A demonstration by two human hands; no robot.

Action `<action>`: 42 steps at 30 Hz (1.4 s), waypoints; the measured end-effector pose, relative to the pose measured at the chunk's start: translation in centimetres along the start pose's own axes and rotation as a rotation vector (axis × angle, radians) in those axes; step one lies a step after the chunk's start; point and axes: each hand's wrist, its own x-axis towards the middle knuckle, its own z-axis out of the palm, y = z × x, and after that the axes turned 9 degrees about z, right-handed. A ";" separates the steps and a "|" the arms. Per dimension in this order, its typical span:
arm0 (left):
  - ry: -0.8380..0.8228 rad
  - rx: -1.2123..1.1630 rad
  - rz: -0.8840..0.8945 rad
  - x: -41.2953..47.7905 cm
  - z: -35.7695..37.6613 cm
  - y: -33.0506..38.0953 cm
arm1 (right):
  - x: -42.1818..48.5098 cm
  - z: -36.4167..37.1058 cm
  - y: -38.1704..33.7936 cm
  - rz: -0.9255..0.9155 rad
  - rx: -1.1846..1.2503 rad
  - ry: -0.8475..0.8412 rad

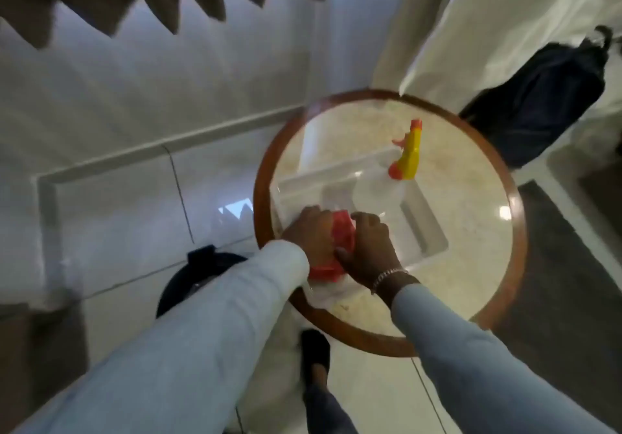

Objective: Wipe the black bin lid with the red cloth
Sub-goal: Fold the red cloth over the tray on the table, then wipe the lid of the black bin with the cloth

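Down on the floor at my lower left, the black bin lid (198, 277) shows as a dark round shape, half hidden behind my left sleeve (188, 329), beside the round table and untouched; the red cloth (340, 238) sits up on the table, bunched between both my hands at the near-left corner of a clear plastic tray (424, 231); my left hand (311, 231) lies over the cloth's left side with fingers curled onto it, and my right hand (368, 248) presses in from the right, fingers bent over the top and thumb against the fabric, so both hands are closed on the cloth; a metal bracelet (387, 277) circles my right wrist above a pale blue cuff. Further back in the tray stands a clear spray bottle (404, 154) with a yellow and orange trigger head; the table (471, 198) has a pale marbled top inside a brown wooden rim. Beyond its right edge a dark bag (542, 103) rests against white fabric; below the table, one dark shoe (316, 356) stands on pale tiles.
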 end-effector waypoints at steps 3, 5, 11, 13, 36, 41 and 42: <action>-0.011 0.147 -0.030 1.9 1.4 -1.2 | 1.7 2.2 0.8 0.071 0.025 -0.045; 0.058 0.196 -0.056 2.6 1.6 -1.7 | 2.5 3.1 1.3 0.099 0.073 -0.030; 0.157 -0.080 0.024 2.0 -0.7 -1.9 | 1.9 1.3 1.1 0.108 0.327 -0.003; 0.203 -0.193 0.101 -0.1 -2.4 -2.6 | 0.8 -0.4 0.1 0.053 0.438 -0.060; 0.222 -0.087 -0.227 -21.0 19.6 -36.4 | -1.2 32.8 -11.3 -0.697 -0.130 -0.184; 0.264 0.073 -0.046 -19.2 19.4 -38.3 | 0.0 35.2 -10.0 -0.770 -0.407 -0.091; 0.264 0.072 -0.014 -18.9 19.3 -38.5 | 0.5 35.5 -10.1 -0.758 -0.414 -0.078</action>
